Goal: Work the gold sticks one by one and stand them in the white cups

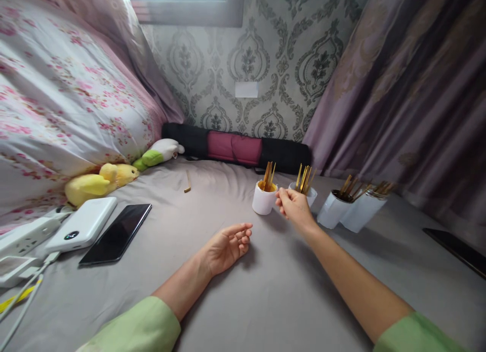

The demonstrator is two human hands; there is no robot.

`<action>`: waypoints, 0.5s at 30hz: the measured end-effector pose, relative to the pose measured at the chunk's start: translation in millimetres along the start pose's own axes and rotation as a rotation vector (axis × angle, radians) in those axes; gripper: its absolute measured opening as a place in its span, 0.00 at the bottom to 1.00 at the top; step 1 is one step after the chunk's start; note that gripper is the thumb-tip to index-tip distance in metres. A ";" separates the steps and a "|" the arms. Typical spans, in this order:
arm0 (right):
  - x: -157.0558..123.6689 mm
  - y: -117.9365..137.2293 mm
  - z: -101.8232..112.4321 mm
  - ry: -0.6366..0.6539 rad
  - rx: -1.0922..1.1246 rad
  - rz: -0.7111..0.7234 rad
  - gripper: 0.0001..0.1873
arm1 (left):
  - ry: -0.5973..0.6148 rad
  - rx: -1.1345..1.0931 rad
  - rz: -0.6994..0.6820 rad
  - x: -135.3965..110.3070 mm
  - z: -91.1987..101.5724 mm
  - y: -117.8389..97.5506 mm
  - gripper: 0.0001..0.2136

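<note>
A small white cup (262, 200) with a yellow inside holds several thin gold-brown sticks (269, 173). My right hand (293, 206) is closed, thumb and fingers pinched together at the right side of this cup's rim. What the pinch holds, if anything, is hidden. Partly behind that hand stands a clearer whitish cup (312, 195) with more sticks (304, 178). My left hand (228, 247) rests on the grey sheet (212, 311), palm turned inward, fingers loosely curled and apart, with nothing in it.
To the right stand two white containers (332, 210) of darker sticks. One small stick-like piece (187, 182) lies on the sheet. A phone (116, 234), power bank (84, 223) and power strip (28, 235) are at left, near plush toys (100, 184). Another dark device (455, 248) lies far right.
</note>
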State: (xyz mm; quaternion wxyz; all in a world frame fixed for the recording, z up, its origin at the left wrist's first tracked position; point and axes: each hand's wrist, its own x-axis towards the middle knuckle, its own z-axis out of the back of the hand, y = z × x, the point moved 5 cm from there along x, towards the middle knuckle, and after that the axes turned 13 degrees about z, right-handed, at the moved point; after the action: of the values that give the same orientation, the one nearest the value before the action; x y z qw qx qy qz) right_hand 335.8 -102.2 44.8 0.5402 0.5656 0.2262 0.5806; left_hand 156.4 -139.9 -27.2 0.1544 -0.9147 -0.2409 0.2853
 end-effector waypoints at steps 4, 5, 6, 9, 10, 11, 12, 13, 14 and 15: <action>-17.3 -9.1 -16.1 0.028 0.053 -0.044 0.19 | -0.003 -0.003 0.005 0.1 -0.6 0.5 0.07; -20.8 -10.8 -20.1 0.037 0.060 -0.053 0.18 | -0.004 -0.005 0.005 -0.1 -1.0 0.5 0.07; -23.9 -12.1 -23.8 0.046 0.066 -0.060 0.18 | -0.005 -0.006 0.005 -0.2 -1.4 0.6 0.07; -32.2 -15.9 -33.3 0.063 0.079 -0.083 0.18 | -0.006 -0.007 0.006 -0.8 -2.9 0.5 0.06; -34.5 -17.4 -36.1 0.068 0.081 -0.087 0.18 | -0.007 -0.008 0.006 -1.1 -3.3 0.3 0.06; -36.7 -19.2 -38.6 0.072 0.080 -0.084 0.19 | -0.008 -0.009 0.004 -1.3 -3.6 0.1 0.06; -38.7 -21.2 -41.0 0.077 0.074 -0.077 0.19 | -0.011 -0.010 0.002 -1.5 -3.8 -0.2 0.06; -40.5 -23.4 -43.3 0.083 0.065 -0.065 0.20 | -0.014 -0.013 0.001 -1.7 -3.8 -0.3 0.05; -42.2 -25.9 -45.2 0.086 0.051 -0.053 0.20 | -0.016 -0.016 -0.001 -1.8 -3.8 -0.4 0.05; -43.9 -28.8 -47.0 0.092 0.032 -0.046 0.21 | -0.017 -0.019 -0.002 -1.9 -3.7 -0.5 0.05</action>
State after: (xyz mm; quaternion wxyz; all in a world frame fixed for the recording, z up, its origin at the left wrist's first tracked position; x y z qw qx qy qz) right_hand 294.4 -115.5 -10.6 0.5332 0.5418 0.2730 0.5896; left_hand 157.0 -141.0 -23.2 0.1442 -0.9135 -0.2457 0.2904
